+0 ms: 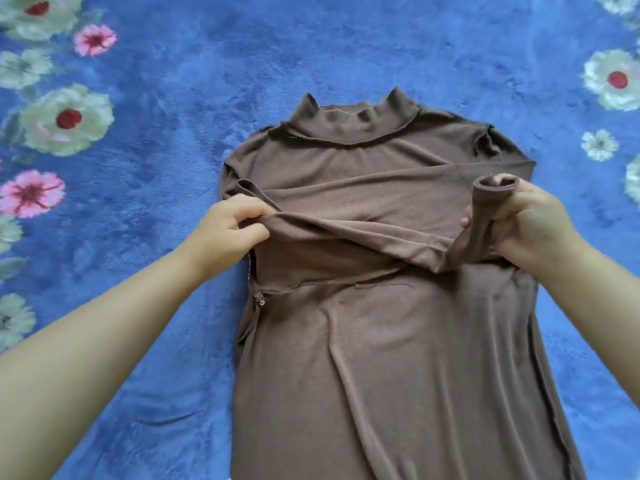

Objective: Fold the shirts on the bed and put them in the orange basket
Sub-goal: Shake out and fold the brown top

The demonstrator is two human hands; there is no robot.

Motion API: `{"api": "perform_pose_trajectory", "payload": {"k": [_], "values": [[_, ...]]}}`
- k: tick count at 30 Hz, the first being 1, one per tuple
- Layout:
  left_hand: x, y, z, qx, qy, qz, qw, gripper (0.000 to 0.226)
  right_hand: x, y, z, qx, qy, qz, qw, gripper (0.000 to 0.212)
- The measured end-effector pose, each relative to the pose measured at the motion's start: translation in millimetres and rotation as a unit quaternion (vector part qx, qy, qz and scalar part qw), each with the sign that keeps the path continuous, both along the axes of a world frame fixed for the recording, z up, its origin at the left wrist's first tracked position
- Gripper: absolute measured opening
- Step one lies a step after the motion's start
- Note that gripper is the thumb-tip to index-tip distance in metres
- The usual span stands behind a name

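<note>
Brown shirt (398, 341) flat on blue floral blanket (156, 98), left hand (230, 230) and right hand (533, 223) each pinching a sleeve (363, 233).

Two bare forearms reach in from the near corners toward the middle. The left hand (230, 225) is knuckles up, its fingers and thumb curled in a pinch. The right hand (530, 223) sits level with it, well apart, its fingers curled in a grip.
</note>
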State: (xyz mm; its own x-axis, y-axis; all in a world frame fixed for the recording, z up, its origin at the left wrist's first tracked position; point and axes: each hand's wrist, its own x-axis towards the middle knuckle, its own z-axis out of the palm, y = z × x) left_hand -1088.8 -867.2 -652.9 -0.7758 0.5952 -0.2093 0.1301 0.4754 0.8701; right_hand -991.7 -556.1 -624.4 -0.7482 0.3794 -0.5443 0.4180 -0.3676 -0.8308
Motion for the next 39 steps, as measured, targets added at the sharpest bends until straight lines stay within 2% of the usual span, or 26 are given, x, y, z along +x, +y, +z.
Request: {"api": "perform_pose_trajectory", "payload": {"k": [2,3,5,8,9,10,11,13,14,15,16,17,19,21,22,23,24,26,28,29,31,33,35,36,37,39], "values": [[-1.5,-9.5,7.8,0.006,-0.109,0.027,0.994,0.006,1.5,0.8,-3.2,-0.050,0.007,-0.067,0.996,0.031],[-6.0,-18.5,8.2,-0.014,-0.124,0.029,0.992,0.006,2.2,-0.8,-5.4,-0.072,0.015,-0.087,0.994,0.026],[-17.4,-33.5,5.3,-0.071,-0.126,0.026,0.989,0.012,5.3,-6.1,-7.6,-0.106,0.041,-0.091,0.989,0.023],[-42.8,-53.4,-1.1,-0.148,-0.107,0.019,0.983,0.024,2.3,-19.6,-10.8,-0.136,0.051,-0.073,0.987,0.048],[-48.4,-54.8,-2.8,-0.169,-0.093,0.016,0.981,0.020,1.5,-22.1,-7.7,-0.135,0.053,-0.065,0.987,0.046],[-53.5,-57.2,-5.5,-0.173,-0.083,0.020,0.981,0.018,-1.9,-26.1,-8.3,-0.133,0.065,-0.054,0.987,0.033],[-56.3,-56.9,-6.4,-0.160,-0.076,0.036,0.984,0.016,-5.4,-28.5,-7.9,-0.143,0.079,-0.075,0.984,0.014],[-57.6,-58.5,-8.9,-0.105,-0.076,0.076,0.989,0.013,-10.8,-23.6,-12.1,-0.140,0.061,-0.144,0.978,0.035],[-56.3,-60.5,-9.4,-0.070,-0.099,0.090,0.989,0.009,-9.1,-14.8,-16.8,-0.157,0.055,-0.158,0.973,0.037],[-54.1,-63.4,-10.8,-0.045,-0.130,0.091,0.986,0.006,-7.3,-10.5,-18.7,-0.206,0.032,-0.143,0.968,0.031],[-50.7,-66.9,-12.6,-0.034,-0.162,0.068,0.984,0.012,-5.1,-9.5,-20.6,-0.302,0.024,-0.061,0.951,0.022],[-46.9,-70.0,-14.7,-0.051,-0.183,0.023,0.982,0.023,0.6,-5.2,-25.6,-0.353,0.000,0.030,0.935,0.026],[-41.3,-73.4,-19.2,-0.168,-0.187,-0.132,0.959,0.047,11.1,-6.4,-27.3,-0.251,-0.133,0.193,0.939,0.050],[-37.0,-72.7,-22.4,-0.285,-0.104,-0.250,0.919,0.063,14.4,-15.5,-26.9,-0.022,-0.241,0.324,0.915,0.054],[-36.4,-71.8,-20.1,-0.312,-0.042,-0.282,0.906,0.070,12.7,-26.1,-28.3,0.077,-0.255,0.371,0.889,0.045],[-35.9,-68.7,-16.9,-0.312,0.014,-0.286,0.906,0.070,8.2,-38.9,-26.2,0.167,-0.238,0.408,0.865,0.036],[-35.3,-65.5,-12.0,-0.295,0.080,-0.272,0.913,0.063,2.8,-50.6,-23.4,0.263,-0.212,0.452,0.826,0.036],[-35.5,-60.8,-8.7,-0.223,0.184,-0.208,0.934,0.044,-3.4,-69.8,-21.1,0.405,-0.183,0.583,0.680,0.053],[-35.3,-49.4,-11.1,-0.179,0.290,-0.137,0.930,0.036,-4.5,-90.9,-20.4,0.500,-0.167,0.662,0.534,0.066],[-32.7,-40.1,-12.8,-0.179,0.318,-0.135,0.921,0.037,-1.0,-99.6,-23.8,0.537,-0.156,0.677,0.479,0.063],[-27.6,-18.6,-18.2,-0.217,0.315,-0.203,0.901,0.050,7.5,-114.8,-29.2,0.568,-0.119,0.691,0.431,0.042],[-23.7,-5.4,-23.6,-0.286,0.294,-0.260,0.874,0.053,11.7,-121.5,-29.9,0.564,-0.096,0.705,0.418,0.027],[-17.3,-6.9,-24.9,-0.264,0.322,-0.290,0.862,0.035,9.9,-118.1,-24.6,0.543,-0.079,0.722,0.421,0.025],[-15.8,-12.7,-25.1,-0.244,0.345,-0.297,0.856,0.030,7.9,-113.8,-20.1,0.525,-0.063,0.726,0.439,0.026],[-13.1,-20.3,-22.3,-0.236,0.354,-0.301,0.854,0.027,6.6,-108.1,-15.2,0.495,-0.046,0.728,0.472,0.030],[-8.1,-40.4,-25.6,-0.250,0.336,-0.308,0.854,0.028,4.4,-100.7,-2.8,0.398,-0.036,0.712,0.577,0.034]]}}
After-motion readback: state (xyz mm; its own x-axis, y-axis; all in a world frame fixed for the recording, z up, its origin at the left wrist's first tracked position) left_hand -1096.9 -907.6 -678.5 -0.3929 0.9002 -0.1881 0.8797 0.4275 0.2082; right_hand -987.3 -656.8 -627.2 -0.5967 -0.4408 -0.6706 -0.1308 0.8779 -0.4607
